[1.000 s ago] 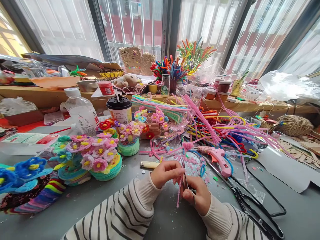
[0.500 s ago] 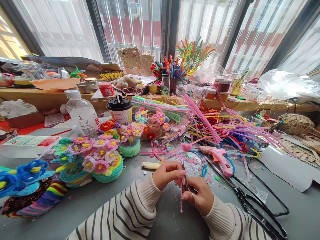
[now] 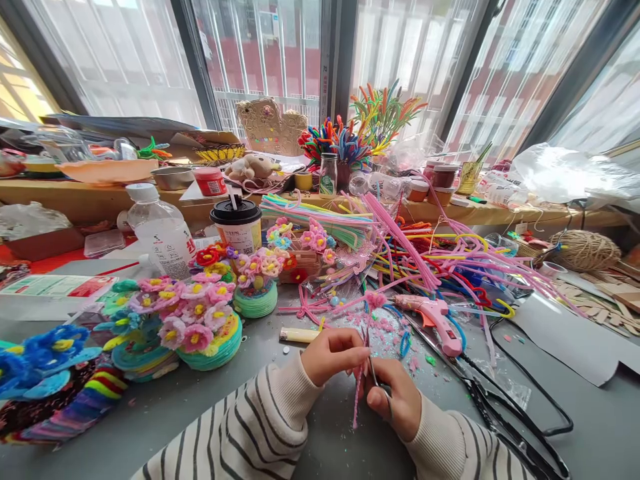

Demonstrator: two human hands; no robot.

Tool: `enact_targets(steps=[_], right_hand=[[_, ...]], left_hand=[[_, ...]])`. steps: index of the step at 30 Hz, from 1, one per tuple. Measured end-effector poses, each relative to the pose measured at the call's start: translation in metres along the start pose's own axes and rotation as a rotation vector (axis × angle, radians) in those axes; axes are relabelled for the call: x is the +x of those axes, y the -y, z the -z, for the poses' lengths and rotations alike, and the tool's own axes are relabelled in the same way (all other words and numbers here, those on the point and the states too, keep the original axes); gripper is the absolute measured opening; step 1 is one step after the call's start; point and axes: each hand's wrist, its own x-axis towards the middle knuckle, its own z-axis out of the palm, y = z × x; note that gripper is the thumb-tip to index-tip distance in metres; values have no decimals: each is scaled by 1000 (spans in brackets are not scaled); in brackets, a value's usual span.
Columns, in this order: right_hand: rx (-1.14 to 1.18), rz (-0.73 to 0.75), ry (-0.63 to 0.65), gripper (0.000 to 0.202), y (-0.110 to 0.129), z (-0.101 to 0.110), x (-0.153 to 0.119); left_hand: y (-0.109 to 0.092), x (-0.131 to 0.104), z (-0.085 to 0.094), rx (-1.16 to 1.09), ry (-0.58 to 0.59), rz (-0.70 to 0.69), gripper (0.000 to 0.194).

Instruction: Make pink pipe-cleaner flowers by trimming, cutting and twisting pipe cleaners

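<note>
A thin pink pipe cleaner (image 3: 356, 403) hangs down from the pinched fingers of my left hand (image 3: 333, 353). My right hand (image 3: 397, 393) is closed on small metal scissors (image 3: 373, 370), whose blades point up beside the left fingertips. Both hands are close together above the grey table, in the lower middle of the view. Pink fluff clippings (image 3: 385, 327) lie scattered just beyond them. The pipe cleaner's upper part is hidden by the left fingers.
A pink glue gun (image 3: 437, 320) with a black cable lies to the right. Flower-topped pots (image 3: 213, 343) stand at the left, near a plastic bottle (image 3: 160, 233) and a lidded cup (image 3: 240, 230). Loose pipe cleaners (image 3: 405, 240) are heaped behind the hands.
The lower end of the pipe cleaner has shifted a little left and tilted. The scissors and right hand have turned slightly. The whole view has moved slightly.
</note>
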Motion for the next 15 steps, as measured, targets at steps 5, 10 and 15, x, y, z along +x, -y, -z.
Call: enact_targets(steps=[5,10,15], right_hand=[[24,8,13,55,-2,1,2],[71,15,-4,55,-2,1,4],[31,35,-33,56,-2,1,2]], left_hand=[[0,-2,-1,2,15,-24,28],[-1,-2,-2,22,41,-53,25],[-3,-3,-2,37,42,-57,25]])
